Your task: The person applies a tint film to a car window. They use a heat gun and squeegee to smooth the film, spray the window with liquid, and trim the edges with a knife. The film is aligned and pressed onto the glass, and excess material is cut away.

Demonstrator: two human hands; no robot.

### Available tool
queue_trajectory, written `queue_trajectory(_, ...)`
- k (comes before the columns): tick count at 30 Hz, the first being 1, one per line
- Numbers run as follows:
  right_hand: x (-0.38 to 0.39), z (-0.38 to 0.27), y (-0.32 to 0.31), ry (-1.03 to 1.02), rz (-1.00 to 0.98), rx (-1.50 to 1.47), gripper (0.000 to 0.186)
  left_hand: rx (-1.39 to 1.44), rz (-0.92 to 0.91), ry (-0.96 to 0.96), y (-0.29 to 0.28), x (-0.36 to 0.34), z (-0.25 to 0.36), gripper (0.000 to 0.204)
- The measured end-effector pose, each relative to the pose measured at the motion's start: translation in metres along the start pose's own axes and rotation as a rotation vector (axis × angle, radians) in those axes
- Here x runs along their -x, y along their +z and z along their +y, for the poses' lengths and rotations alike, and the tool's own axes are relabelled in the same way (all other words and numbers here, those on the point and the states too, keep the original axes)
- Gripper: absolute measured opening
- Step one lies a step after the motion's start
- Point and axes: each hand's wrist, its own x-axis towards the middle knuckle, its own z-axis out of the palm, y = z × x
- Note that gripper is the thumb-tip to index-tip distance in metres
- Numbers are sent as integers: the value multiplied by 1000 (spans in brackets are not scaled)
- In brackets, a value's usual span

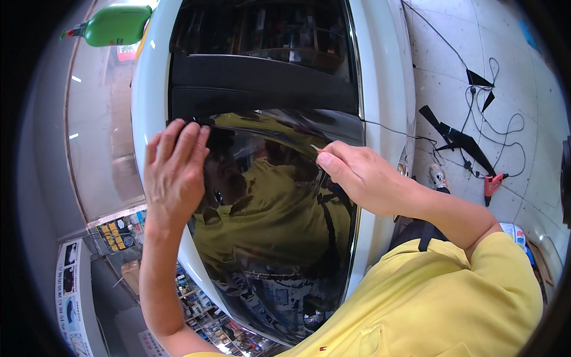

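A white car [384, 71] lies lengthwise beneath me. Its dark panel carries a glossy black sheet [267, 220] that mirrors my yellow shirt. Along the sheet's far edge, wrinkles run beside a matte black band [262, 80]. My left hand [176, 166] rests palm down near the left end of that edge, fingers stretched out. Over the right part, my right hand [363, 177] pinches a small knife [315, 148] with a thin pointed tip and a bit of red. The tip points left, close to the wrinkled edge; whether it touches the sheet I cannot tell. Most of the knife is hidden in my fingers.
A green spray bottle [117, 25] is at the far left beside the car. On the tiled floor at right lie black offcuts [464, 143], looping cords [517, 128] and a red heat gun [492, 185]. Stocked shelves [205, 315] show at lower left.
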Motion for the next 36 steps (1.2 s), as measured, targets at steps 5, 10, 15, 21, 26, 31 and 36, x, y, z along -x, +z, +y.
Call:
queue_trajectory(5,-33,-9,30,-146,78,-126,34,-50,50,-68,1,7,-7,27)
queue_trajectory(10,-73,-18,62,-469,303,-17,22,-45,63,-98,2,12,-7,25)
queue_trajectory(15,-103,-22,79,-759,474,383,17,-38,89,-105,5,13,-7,25)
queue_trajectory(21,-105,-21,83,-773,481,669,15,-40,75,-114,7,17,-8,27)
queue_trajectory(26,-108,-21,83,-810,482,644,30,-31,83,-114,9,18,-9,29)
queue_trajectory(31,-112,-20,82,-813,471,660,28,-25,88,-110,10,19,-10,30)
queue_trajectory(36,-115,-17,83,-839,441,629,28,-21,94,-114,11,20,-10,29)
